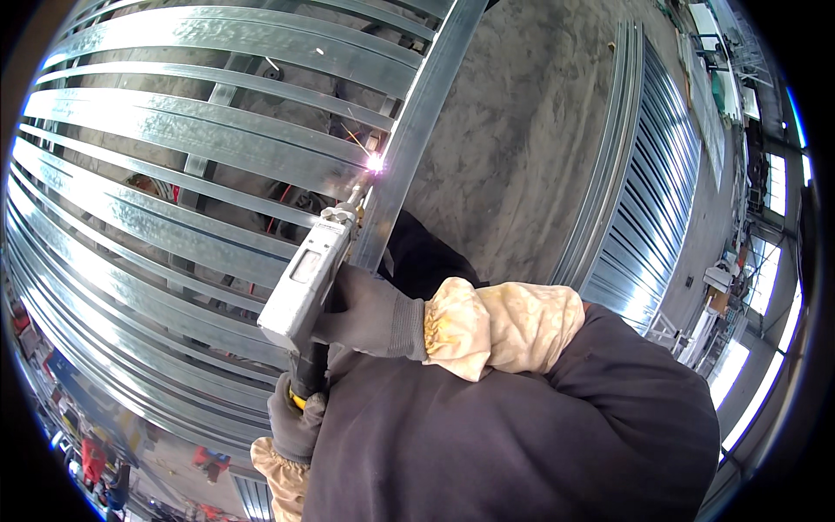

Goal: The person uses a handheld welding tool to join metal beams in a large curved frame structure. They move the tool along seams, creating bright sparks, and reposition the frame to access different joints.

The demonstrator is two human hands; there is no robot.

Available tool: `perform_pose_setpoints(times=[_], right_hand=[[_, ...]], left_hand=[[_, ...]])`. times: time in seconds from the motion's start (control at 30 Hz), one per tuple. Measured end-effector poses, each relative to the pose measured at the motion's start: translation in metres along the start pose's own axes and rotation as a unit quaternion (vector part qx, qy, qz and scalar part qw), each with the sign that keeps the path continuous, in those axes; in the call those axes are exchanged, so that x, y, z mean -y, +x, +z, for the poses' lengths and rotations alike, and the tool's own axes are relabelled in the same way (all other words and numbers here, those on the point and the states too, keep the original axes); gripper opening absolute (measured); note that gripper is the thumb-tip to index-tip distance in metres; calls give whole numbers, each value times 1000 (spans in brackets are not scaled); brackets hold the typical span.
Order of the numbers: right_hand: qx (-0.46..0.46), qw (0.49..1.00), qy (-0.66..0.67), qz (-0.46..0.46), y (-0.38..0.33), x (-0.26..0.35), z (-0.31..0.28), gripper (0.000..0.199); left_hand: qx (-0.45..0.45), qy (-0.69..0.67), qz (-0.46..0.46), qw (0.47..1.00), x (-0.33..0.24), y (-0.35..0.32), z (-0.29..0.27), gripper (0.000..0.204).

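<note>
- Grey fabric gloves cover both hands; the right hand [370,313] is clenched around the body of a grey welding gun [304,283], its fingers wrapped over the right side of the tool.
- Below it, nearer to the person, the left hand [296,422] is closed around the black handle end of the same gun, where a small yellow part shows just above the glove.
- Each wrist has a cream leather cuff [500,326], and dark sleeves come in from the lower edge.
- The gun points up and to the far side; its tip meets a bright white-pink spark [376,162].
- The spark sits at the joint where a long galvanized steel rail [426,113], running from near to far, touches the horizontal steel strips [200,130] of a frame.
- These shiny strips fill the left half of the scene, one beside the other, with gaps between them.
- Through the gaps I can see a red cable [274,213] and the grey floor; it is not clear what else lies under the frame.
- On the right, well apart from the hands, a second panel of steel strips [648,200] lies on the concrete floor [531,130].
- At the far right edge, workshop windows [765,287] give strong light.
</note>
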State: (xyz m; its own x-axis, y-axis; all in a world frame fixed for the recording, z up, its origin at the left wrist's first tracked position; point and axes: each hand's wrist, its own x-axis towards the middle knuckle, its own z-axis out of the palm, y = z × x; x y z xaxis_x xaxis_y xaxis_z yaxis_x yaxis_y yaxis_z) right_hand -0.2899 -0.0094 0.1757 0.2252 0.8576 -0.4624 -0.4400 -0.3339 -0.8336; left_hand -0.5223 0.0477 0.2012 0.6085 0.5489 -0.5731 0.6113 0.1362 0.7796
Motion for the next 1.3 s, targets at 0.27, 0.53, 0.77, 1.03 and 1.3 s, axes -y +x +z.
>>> perform_pose_setpoints(times=[0.27,0.53,0.77,1.03,1.3], right_hand=[[-5,998,58,11,-2,4,12,46],[6,998,39,-40,-20,21,24,57],[-51,989,-17,-137,-30,37,-1,63],[17,967,214,-138,8,113,-100,53],[89,957,36,-272,44,270,-251,57]], left_hand=[[3,-18,-8,1000,8,-7,-6,73],[-22,-92,2,995,-11,-30,6,71],[-20,-90,65,994,-45,-22,34,57],[-101,20,176,979,-142,37,111,78],[-129,-46,298,945,-163,56,185,57]])
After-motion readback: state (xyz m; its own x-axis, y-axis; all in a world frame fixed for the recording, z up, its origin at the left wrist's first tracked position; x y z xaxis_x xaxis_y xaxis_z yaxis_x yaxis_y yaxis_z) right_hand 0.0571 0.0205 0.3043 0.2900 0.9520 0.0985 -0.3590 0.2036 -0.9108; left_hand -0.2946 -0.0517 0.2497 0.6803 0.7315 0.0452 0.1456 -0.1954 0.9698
